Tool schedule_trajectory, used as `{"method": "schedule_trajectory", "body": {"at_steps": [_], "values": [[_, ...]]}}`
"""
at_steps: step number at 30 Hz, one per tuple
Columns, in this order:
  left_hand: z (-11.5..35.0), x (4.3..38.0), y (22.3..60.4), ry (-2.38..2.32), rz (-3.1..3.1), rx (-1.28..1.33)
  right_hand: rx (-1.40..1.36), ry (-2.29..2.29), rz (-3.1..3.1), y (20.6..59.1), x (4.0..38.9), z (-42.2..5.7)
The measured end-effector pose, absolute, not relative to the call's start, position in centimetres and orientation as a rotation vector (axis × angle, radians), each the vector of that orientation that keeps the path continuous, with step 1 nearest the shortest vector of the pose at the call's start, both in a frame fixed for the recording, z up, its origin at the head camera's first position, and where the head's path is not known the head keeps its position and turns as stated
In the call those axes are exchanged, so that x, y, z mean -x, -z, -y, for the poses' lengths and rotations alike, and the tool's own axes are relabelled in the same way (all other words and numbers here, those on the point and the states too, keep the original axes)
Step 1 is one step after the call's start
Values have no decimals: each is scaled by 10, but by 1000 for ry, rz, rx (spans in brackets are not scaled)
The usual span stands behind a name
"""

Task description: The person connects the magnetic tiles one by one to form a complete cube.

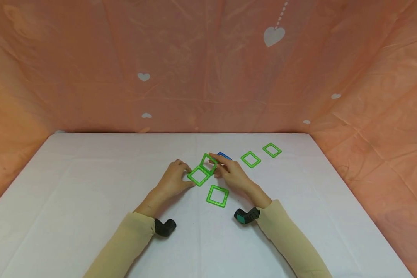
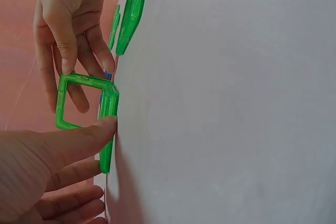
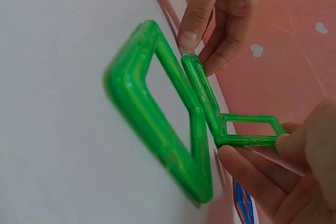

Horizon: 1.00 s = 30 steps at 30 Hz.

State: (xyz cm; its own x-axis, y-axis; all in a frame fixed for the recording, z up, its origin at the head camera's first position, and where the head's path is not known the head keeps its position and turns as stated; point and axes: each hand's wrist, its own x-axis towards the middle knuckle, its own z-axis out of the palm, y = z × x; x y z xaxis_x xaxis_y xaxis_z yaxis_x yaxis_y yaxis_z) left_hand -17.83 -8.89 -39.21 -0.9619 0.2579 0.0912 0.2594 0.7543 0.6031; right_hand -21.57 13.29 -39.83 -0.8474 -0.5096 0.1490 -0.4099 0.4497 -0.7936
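Two green square magnetic tiles, each an open frame, meet along one edge at mid-table. One tile (image 1: pixel 205 181) lies low and near-flat, and my left hand (image 1: pixel 171 179) grips it at its left side, thumb on its edge in the left wrist view. Rising at an angle from the shared edge is the other tile (image 1: pixel 203 159); my right hand (image 1: pixel 233 174) pinches its outer side between thumb and fingers. Nearer to me a loose green tile (image 1: pixel 216 204) rests on the table, large in the right wrist view. A blue piece (image 1: pixel 225 155) is partly hidden behind my right hand.
Farther right on the white table (image 1: pixel 90 193) lie two more green tiles, one closer (image 1: pixel 246 162) and one near the back (image 1: pixel 268 153). An orange sheet (image 1: pixel 208 77) with pale hearts hangs behind the table and along its sides.
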Motion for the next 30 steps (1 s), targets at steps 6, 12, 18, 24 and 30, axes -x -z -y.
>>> {"method": "schedule_trajectory", "body": {"at_steps": [6, 12, 18, 24, 30], "values": [[87, 180, 394, 972, 2956, 394, 823, 1372, -2590, 399, 216, -131], [86, 180, 395, 965, 2956, 365, 845, 1359, -2646, 400, 219, -128], [85, 182, 394, 971, 2965, 416, 850, 1360, -2654, 398, 220, -127], [83, 184, 394, 986, 2966, 437, 819, 1311, -2658, 398, 220, -125], [81, 186, 394, 1010, 2955, 452, 856, 1249, -2703, 398, 220, -123]]}}
